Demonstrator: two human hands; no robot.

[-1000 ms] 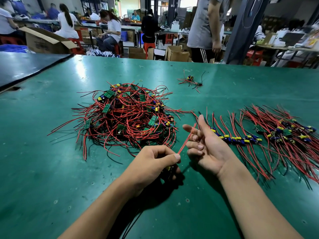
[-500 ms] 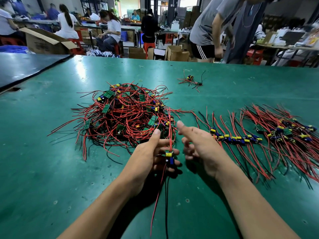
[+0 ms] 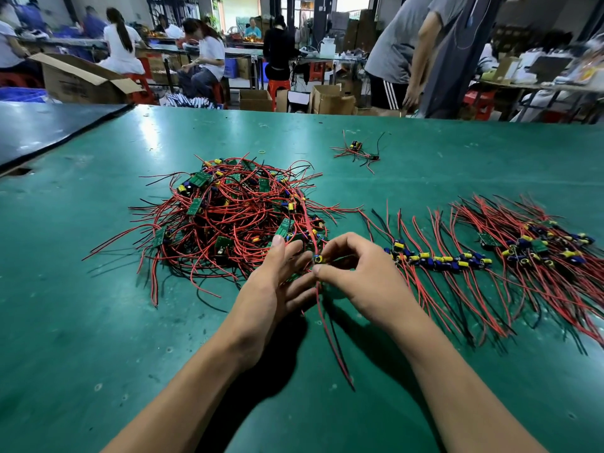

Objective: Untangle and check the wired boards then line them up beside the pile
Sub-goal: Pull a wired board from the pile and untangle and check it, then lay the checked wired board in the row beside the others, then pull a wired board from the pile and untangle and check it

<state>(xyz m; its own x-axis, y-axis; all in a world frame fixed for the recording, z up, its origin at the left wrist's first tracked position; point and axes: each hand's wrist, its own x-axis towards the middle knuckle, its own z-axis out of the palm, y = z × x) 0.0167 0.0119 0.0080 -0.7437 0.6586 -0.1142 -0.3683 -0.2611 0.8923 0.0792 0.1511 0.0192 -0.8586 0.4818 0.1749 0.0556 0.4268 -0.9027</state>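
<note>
Board sits between the two grips, low over the desk. It is small and mostly hidden by fingers, with a yellow and blue round part showing.

Right grip pinches it, thumb and forefinger closed on it. Left grip lies flat and spread, fingers straight, touching the board's left side and holding nothing.

Wires are thin red and black leads that trail limp from the grips toward the wearer. One red lead runs up from the grips into the pile; can't tell if it belongs to this board.

The pile is just ahead-left of the grips, a loose mound of springy leads with flat green boards poking out. The row lies near, right of the right grip, leads fanned straight. A denser heap is further right, and a stray bundle sits well ahead. The desk is a smooth green mat, scuffed and glossy.

Risks:
- If that upward lead is snagged, pulling right likely drags pile boards along or strains a solder joint.
- The pinch covers little of a small board, so it could slip.
- The trailing leads could sweep the row crooked on the way over.
</note>
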